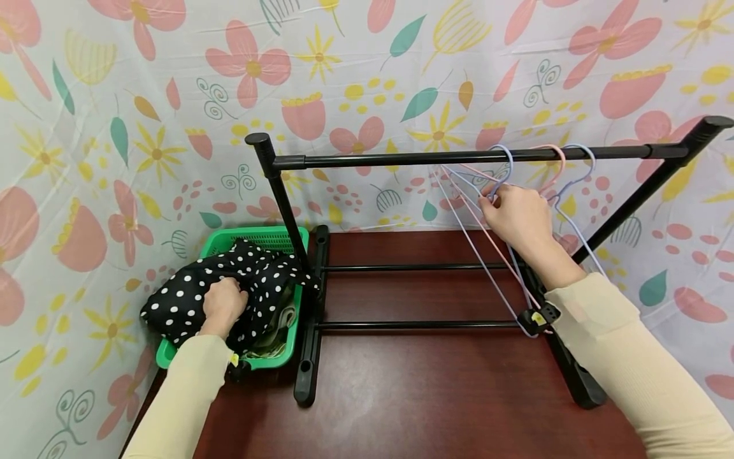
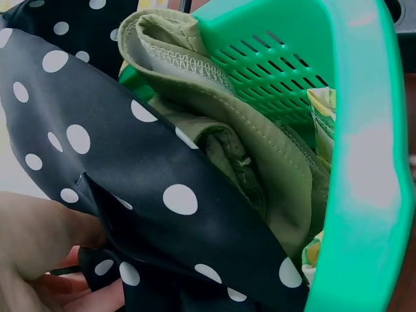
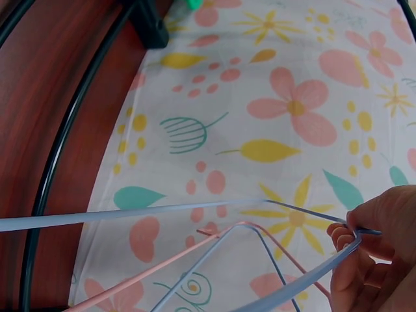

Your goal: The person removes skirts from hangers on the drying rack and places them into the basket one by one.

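Observation:
My left hand (image 1: pixel 222 305) grips a black cloth with white dots (image 1: pixel 186 294), bunched over the green basket (image 1: pixel 167 352). Close up in the left wrist view, the thumb and fingers pinch a fold of the dotted cloth (image 2: pixel 179 199). Olive-green fabric (image 2: pixel 260 143) lies folded in the basket beneath it. At the rack's bar, my right hand (image 1: pixel 518 213) pinches a blue hanger (image 1: pixel 504 167) just below its hook. Its fingers (image 3: pixel 364 273) close around the hanger's neck in the right wrist view. A pink hanger (image 1: pixel 555 167) and another blue hanger (image 1: pixel 582 167) hang to its right.
The black rack (image 1: pixel 401 159) stands on a dark red-brown table (image 1: pixel 424 395), with two lower rods between its feet. The basket sits against the rack's left leg. A flower-patterned curtain (image 1: pixel 355 76) rises behind. Yellow-and-white patterned fabric (image 2: pixel 323 120) shows inside the basket.

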`<action>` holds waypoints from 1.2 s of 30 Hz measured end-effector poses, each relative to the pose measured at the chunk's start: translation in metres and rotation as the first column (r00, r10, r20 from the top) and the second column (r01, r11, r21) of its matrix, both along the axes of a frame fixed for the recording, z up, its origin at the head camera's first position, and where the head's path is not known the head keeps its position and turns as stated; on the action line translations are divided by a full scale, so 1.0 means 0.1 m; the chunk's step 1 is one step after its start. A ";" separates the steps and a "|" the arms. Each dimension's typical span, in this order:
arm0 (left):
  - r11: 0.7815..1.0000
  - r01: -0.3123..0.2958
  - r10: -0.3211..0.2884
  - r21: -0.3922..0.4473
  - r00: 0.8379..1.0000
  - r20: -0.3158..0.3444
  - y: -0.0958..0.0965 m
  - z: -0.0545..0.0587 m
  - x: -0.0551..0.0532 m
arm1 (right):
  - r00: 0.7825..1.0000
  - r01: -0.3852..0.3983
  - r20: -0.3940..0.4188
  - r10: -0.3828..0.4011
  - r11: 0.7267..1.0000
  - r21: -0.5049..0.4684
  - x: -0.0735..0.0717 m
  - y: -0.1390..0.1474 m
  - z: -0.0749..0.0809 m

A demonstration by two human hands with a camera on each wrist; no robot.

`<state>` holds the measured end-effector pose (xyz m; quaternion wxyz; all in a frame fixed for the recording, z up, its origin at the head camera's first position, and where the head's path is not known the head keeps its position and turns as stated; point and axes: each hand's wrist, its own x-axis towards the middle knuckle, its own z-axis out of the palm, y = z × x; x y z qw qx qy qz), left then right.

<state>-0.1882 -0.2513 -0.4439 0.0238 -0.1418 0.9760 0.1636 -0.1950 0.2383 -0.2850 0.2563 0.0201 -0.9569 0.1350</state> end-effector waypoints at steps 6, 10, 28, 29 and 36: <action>0.992 0.120 -0.121 0.035 0.991 0.050 -0.02 -0.05 0.01 | 1.000 -0.007 -0.019 0.007 1.000 -0.002 0.00 0.00 -0.01; 0.972 0.216 -0.225 0.096 0.969 0.100 -0.04 -0.10 0.02 | 1.000 -0.003 -0.021 0.003 1.000 -0.001 0.00 -0.01 -0.02; 0.958 0.259 -0.269 0.126 0.960 0.073 -0.01 0.00 0.19 | 1.000 0.024 0.014 -0.024 1.000 -0.016 0.02 0.02 -0.01; 0.958 0.265 -0.271 0.111 0.962 0.041 -0.02 0.04 0.21 | 1.000 0.024 0.013 -0.024 1.000 -0.016 0.02 0.02 -0.01; 0.971 0.237 -0.232 -0.010 0.944 -0.235 -0.19 0.29 0.34 | 0.999 0.032 0.020 -0.032 0.999 -0.012 0.02 0.02 -0.01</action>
